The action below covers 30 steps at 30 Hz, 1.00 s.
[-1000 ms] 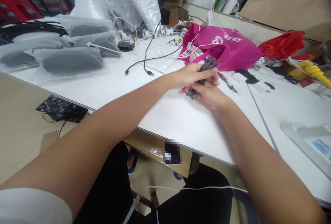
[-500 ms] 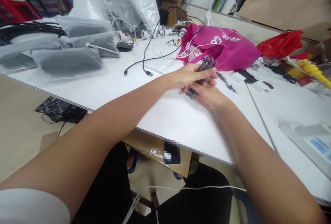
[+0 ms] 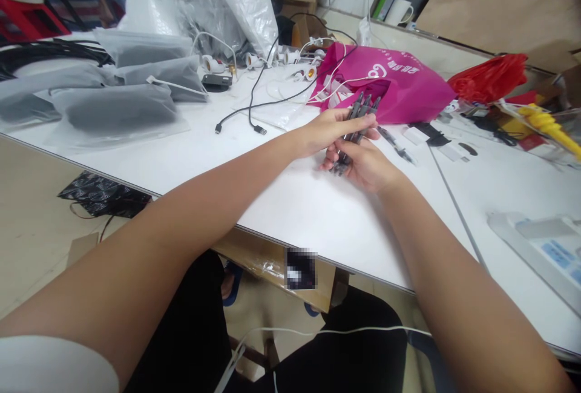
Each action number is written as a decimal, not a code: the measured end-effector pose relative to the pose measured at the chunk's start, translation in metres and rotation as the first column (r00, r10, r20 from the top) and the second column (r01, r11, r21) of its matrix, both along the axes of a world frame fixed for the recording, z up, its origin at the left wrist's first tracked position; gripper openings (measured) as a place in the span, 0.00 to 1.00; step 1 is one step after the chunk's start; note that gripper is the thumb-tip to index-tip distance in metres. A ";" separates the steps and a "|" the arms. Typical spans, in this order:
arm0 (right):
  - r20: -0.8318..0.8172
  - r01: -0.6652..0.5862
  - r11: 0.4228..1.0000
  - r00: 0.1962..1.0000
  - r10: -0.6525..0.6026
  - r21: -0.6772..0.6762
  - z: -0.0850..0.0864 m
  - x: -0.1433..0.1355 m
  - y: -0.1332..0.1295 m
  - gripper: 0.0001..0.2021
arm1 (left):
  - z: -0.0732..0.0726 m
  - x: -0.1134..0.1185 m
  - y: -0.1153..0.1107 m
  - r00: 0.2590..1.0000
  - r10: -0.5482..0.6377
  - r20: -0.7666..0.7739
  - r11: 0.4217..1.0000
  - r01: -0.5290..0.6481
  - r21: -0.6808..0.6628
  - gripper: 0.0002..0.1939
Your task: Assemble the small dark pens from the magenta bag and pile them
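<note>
Both my hands grip one small bundle of dark pens (image 3: 351,133) just above the white table. My left hand (image 3: 334,128) wraps the upper part, its thumb lying across the pens. Lower down, my right hand (image 3: 363,161) closes on the same bundle, thumb pressed against it. The pens stand tilted, their clip ends pointing up and away. Fingers hide the middle of the bundle, so I cannot tell how many there are. Right of my hands, another pen (image 3: 396,146) lies on the table in front of the pink bag (image 3: 408,93).
Grey plastic pouches (image 3: 113,108) lie at the left, beside a black cable (image 3: 252,105) with USB plugs. White lamp sockets (image 3: 254,60) stand at the back. A red plastic bag (image 3: 492,78) is at the right, and a pale device (image 3: 540,247) sits near the right edge.
The pens have turned slightly more upright and lie more neatly together between my hands. My right hand's fingers have shifted a little around their lower end.
</note>
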State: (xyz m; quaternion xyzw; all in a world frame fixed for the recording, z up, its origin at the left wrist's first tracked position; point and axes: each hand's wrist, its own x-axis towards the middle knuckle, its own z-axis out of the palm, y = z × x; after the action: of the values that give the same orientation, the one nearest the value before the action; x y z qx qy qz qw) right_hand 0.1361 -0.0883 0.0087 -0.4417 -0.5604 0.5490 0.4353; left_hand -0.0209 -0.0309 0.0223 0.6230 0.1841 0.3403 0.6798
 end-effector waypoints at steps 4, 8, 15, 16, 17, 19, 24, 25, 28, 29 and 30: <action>-0.028 -0.004 0.999 1.000 0.003 -0.035 0.002 0.003 0.000 0.28 | -0.003 0.002 0.006 0.999 0.049 0.004 0.998 -0.049 -0.036 0.28; -0.041 -0.008 0.998 0.999 0.005 -0.069 0.004 0.003 -0.001 0.28 | -0.009 0.008 0.015 0.996 0.086 -0.006 0.996 -0.086 -0.035 0.29; -0.046 0.063 0.996 0.997 -0.067 -0.067 0.002 0.003 0.002 0.28 | -0.014 0.011 0.020 0.991 0.135 0.013 0.985 -0.133 -0.107 0.27; -0.024 0.089 0.994 0.996 -0.091 -0.066 0.002 0.003 0.002 0.28 | -0.013 0.012 0.020 0.991 0.137 0.006 0.984 -0.136 -0.116 0.25; 0.000 0.120 0.991 0.993 -0.120 -0.064 0.002 0.002 0.003 0.28 | -0.012 0.012 0.020 0.988 0.156 0.002 0.980 -0.154 -0.128 0.24; 0.047 0.206 0.977 0.978 -0.204 -0.060 0.001 0.001 0.006 0.26 | -0.009 0.013 0.020 0.964 0.267 0.013 0.952 -0.262 -0.157 0.19; 0.418 0.466 0.875 0.775 -0.474 0.129 0.003 0.010 0.011 0.14 | -0.001 0.008 0.030 0.799 0.597 0.078 0.782 -0.557 -0.281 0.18; 0.530 0.472 0.848 0.668 -0.522 0.240 0.003 0.013 0.012 0.13 | 0.000 0.007 0.032 0.786 0.612 0.086 0.767 -0.563 -0.307 0.18; 0.742 0.374 0.801 0.327 -0.585 0.468 0.002 0.023 0.012 0.13 | 0.000 0.003 0.033 0.783 0.613 0.107 0.758 -0.545 -0.358 0.20; 0.786 0.346 0.809 0.248 -0.566 0.474 0.002 0.024 0.011 0.17 | 0.000 0.003 0.033 0.785 0.609 0.111 0.760 -0.537 -0.367 0.20; 0.827 0.324 0.828 0.190 -0.530 0.456 0.001 0.025 0.011 0.22 | -0.001 0.003 0.032 0.790 0.603 0.114 0.763 -0.529 -0.372 0.20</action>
State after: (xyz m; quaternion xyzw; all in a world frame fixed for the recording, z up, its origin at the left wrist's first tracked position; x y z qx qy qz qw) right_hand 0.1608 -0.0775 0.0093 -0.7697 -0.6044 -0.0038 0.2054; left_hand -0.0178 0.0008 0.0217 0.3757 0.3383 0.5646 0.6524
